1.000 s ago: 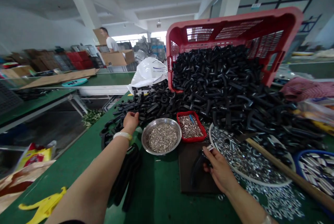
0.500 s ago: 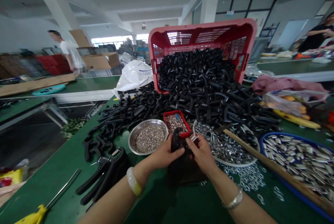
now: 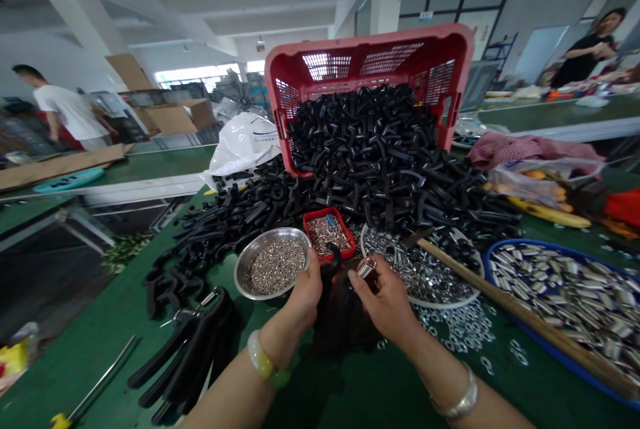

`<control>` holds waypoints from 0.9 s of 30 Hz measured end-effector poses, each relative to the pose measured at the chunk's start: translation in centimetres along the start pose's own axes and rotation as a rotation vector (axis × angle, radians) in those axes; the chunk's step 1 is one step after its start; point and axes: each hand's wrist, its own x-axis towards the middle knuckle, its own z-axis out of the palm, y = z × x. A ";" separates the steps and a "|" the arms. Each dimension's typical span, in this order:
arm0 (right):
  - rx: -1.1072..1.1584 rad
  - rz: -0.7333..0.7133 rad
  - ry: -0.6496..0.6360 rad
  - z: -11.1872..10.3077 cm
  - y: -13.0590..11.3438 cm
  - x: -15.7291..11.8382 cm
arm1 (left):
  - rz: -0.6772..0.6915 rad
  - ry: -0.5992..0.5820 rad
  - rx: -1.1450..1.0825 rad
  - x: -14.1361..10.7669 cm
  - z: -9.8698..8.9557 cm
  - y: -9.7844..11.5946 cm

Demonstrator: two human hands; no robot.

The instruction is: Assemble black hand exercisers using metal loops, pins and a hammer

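My left hand (image 3: 304, 296) is closed around a black curved plastic part (image 3: 332, 257), whose hooked end sticks up above the fingers. In my right hand (image 3: 387, 299), thumb and fingers pinch a small metal coil spring (image 3: 367, 268), a short way right of the part. Below both hands sits a dark block (image 3: 345, 322) on the green table (image 3: 295, 396). Left of them stands a steel bowl (image 3: 240, 277) of small metal pins. A red tray (image 3: 306, 222) of longer pins lies just beyond.
A red crate (image 3: 370, 39) spills black plastic parts (image 3: 370, 149) onto the table. A hammer (image 3: 470, 277) lies across a white dish (image 3: 445, 304) and a blue basin (image 3: 487, 262) of metal pieces. Black spring clamps (image 3: 187, 349) and a screwdriver (image 3: 103, 376) lie left. Two people stand farther back.
My hands have moved apart, the spring now away from the black part. My left hand has turned more upright around the part. The person at left has moved farther left.
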 end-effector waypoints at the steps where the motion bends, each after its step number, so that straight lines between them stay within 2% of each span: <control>1: -0.025 -0.011 -0.008 0.1 -0.1 0.0 | -0.012 -0.013 -0.042 0.0 0.1 -0.1; 5: -0.085 -0.035 -0.001 0.4 0.3 0.5 | -0.079 -0.155 -0.236 -0.2 0.4 -0.3; 8: -0.157 -0.034 0.029 0.3 1.0 0.8 | -0.002 -0.221 -0.228 -0.4 0.5 -0.4; 12: -0.160 -0.034 0.016 0.1 1.3 0.8 | 0.218 -0.122 -0.048 -0.4 0.8 -0.4; 14: -0.131 -0.038 0.022 0.1 1.2 0.7 | 0.276 -0.066 0.013 -0.3 0.9 -0.4; 18: -0.097 -0.008 0.042 -0.1 1.1 0.9 | 0.220 -0.042 0.021 -0.2 0.9 -0.3; 23: -0.045 0.042 0.077 -0.3 1.2 1.2 | 0.277 -0.044 0.178 -1.0 1.0 -0.1; 27: -0.039 0.009 -0.024 -0.5 0.7 1.2 | 0.275 -0.002 0.157 -1.3 1.2 -0.8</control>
